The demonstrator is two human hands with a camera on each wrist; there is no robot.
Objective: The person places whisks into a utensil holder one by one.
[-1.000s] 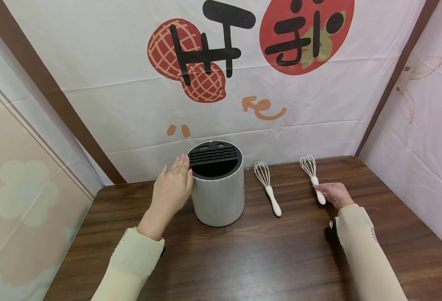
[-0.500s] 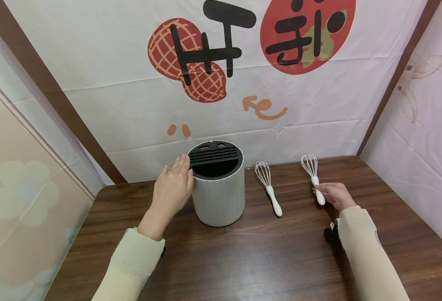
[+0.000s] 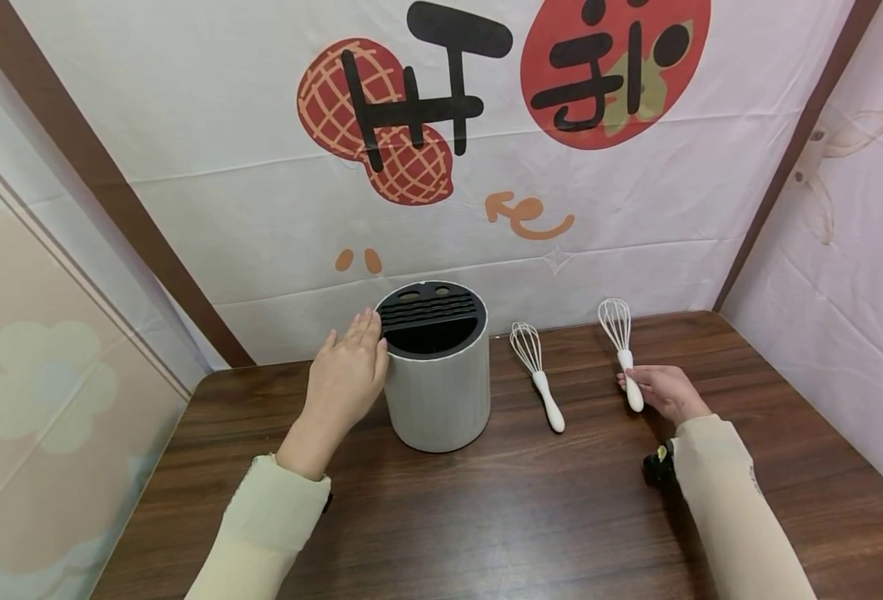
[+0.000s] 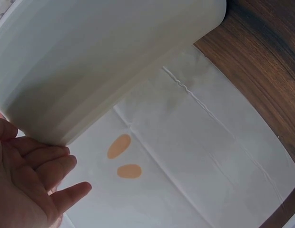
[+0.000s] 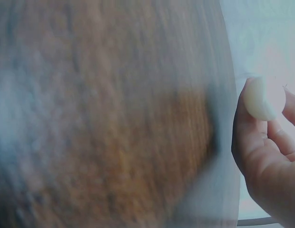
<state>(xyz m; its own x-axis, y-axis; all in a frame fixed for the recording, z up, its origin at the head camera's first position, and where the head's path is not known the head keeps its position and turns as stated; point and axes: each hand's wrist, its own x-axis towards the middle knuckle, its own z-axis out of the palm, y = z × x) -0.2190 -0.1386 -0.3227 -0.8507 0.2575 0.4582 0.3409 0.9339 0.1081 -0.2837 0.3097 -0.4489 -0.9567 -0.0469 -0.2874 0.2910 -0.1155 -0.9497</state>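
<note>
A grey-white ribbed utensil holder (image 3: 438,400) with a slotted black top stands near the back of the table. My left hand (image 3: 345,367) rests against its left side at the rim, fingers straight; the left wrist view shows those fingers (image 4: 52,166) at the container's wall (image 4: 104,61). At the right, my right hand (image 3: 662,390) pinches the white handle of a whisk (image 3: 625,358), its wire head pointing to the back. In the right wrist view the handle's rounded end (image 5: 262,99) sits between thumb and fingers. A second white whisk (image 3: 539,379) lies between the holder and my right hand.
The dark wood table (image 3: 456,533) meets a white printed cloth wall (image 3: 261,250) close behind the holder and whisks. Another cloth wall (image 3: 854,275) borders the right side, and a third with a flower print (image 3: 43,383) the left.
The whisk in my right hand has shifted slightly left and back, its handle turning a little more upright in view. The left hand and the holder stay in place.
</note>
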